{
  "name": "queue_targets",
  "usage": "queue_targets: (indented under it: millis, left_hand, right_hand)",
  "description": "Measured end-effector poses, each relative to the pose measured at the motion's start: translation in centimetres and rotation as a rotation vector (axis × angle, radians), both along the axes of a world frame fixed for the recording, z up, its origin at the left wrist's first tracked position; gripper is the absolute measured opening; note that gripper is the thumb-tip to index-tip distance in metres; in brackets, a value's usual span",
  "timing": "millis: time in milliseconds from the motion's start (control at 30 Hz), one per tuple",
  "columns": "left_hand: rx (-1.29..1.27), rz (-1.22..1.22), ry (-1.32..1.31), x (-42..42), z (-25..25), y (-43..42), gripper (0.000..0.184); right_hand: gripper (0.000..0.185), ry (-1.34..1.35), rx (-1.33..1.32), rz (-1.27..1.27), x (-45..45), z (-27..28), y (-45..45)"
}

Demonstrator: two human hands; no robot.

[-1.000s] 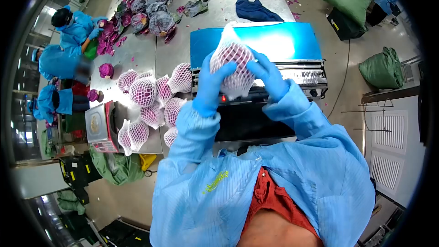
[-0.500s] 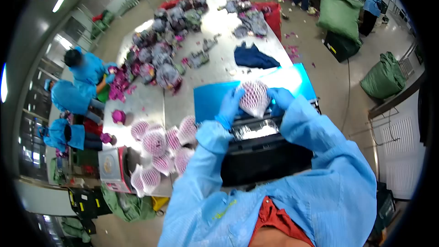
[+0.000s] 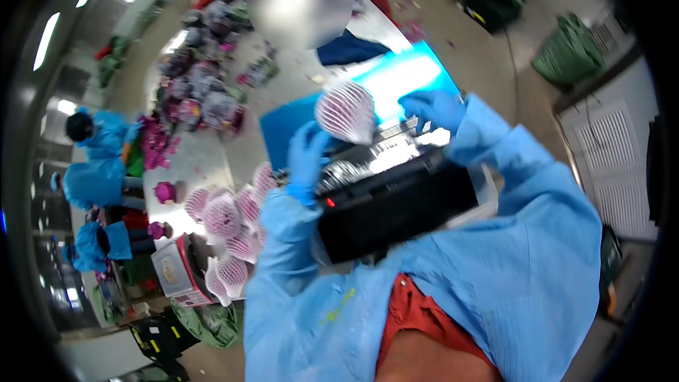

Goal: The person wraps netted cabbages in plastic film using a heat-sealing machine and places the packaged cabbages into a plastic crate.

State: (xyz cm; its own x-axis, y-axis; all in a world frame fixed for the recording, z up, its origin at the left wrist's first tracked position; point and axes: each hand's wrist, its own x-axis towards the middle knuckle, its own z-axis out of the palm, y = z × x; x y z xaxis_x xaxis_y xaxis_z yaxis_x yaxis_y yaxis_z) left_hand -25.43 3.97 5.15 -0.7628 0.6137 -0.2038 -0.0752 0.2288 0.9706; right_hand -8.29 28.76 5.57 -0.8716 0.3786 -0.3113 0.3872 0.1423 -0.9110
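Note:
A round red cabbage in a white foam net [image 3: 345, 110] rests on the shiny blue sheet [image 3: 283, 127] of a wrapping machine [image 3: 396, 205]. My left hand [image 3: 308, 158], in a blue glove, is just left of the cabbage with its fingers apart and nothing visible in them. On the other side, my gloved right hand [image 3: 435, 109] hovers above the right end of the clear plastic film [image 3: 396, 154], its fingers bent and spread. Whether its fingertips touch the film cannot be made out. The black front of the machine lies nearest my body.
Several netted cabbages [image 3: 223, 216] stand left of the machine, beside a red and grey scale [image 3: 175, 269]. Purple-grey leaves and cabbages [image 3: 205, 92] cover the far left. A dark blue cloth [image 3: 350, 49] lies behind the sheet. People in blue [image 3: 95, 177] work at the left.
My hands have parted from the netted cabbage, which now rests alone on the blue sheet. My left hand moved left, my right hand right. The camera view has turned and shifted.

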Motion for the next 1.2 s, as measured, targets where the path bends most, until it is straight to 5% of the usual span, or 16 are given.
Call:
queue_targets:
  millis: [100, 167, 267, 400, 567, 733, 933, 1067, 1200]
  left_hand:
    - [-0.061, -0.097, 0.059, 0.4, -2.2, -6.3, 0.043]
    - [-0.356, -0.073, 0.171, 1.8, -1.3, -9.2, 0.036]
    - [-0.493, -0.12, 0.259, 1.7, -3.7, -12.6, 0.036]
    - [-0.329, -0.075, -0.215, 1.9, -3.0, -11.6, 0.048]
    - [-0.442, -0.114, -0.396, 1.2, -0.6, -8.3, 0.031]
    - [-0.371, 0.025, -0.555, 0.0, -2.5, -5.9, 0.017]
    - [-0.15, -0.093, -0.729, -0.5, -2.4, -8.2, 0.019]
    - [0.026, -0.027, -0.558, 0.7, 3.1, -11.7, 0.018]
    - [0.6, 0.122, -0.182, -1.6, 5.5, -10.0, 0.013]
  right_hand:
    - [0.037, -0.297, 0.169, 0.008, 4.9, 3.0, 2.3]
    - [0.034, -0.47, 0.227, -0.001, 6.9, 3.2, 4.1]
    - [0.045, -0.546, 0.138, -0.047, 8.9, 0.6, 5.8]
    - [0.046, -0.531, -0.114, -0.189, 7.3, -0.5, 3.6]
    - [0.022, -0.625, -0.23, -0.276, 4.2, -1.9, 2.4]
    - [0.024, -0.628, -0.245, -0.251, 3.8, -2.7, 2.7]
    - [0.028, -0.374, -0.563, -0.2, 6.0, -1.5, 3.0]
    - [0.031, -0.177, -0.402, -0.103, 7.5, 5.4, 2.4]
    - [0.022, 0.427, -0.307, 0.014, 3.8, 9.5, 4.8]
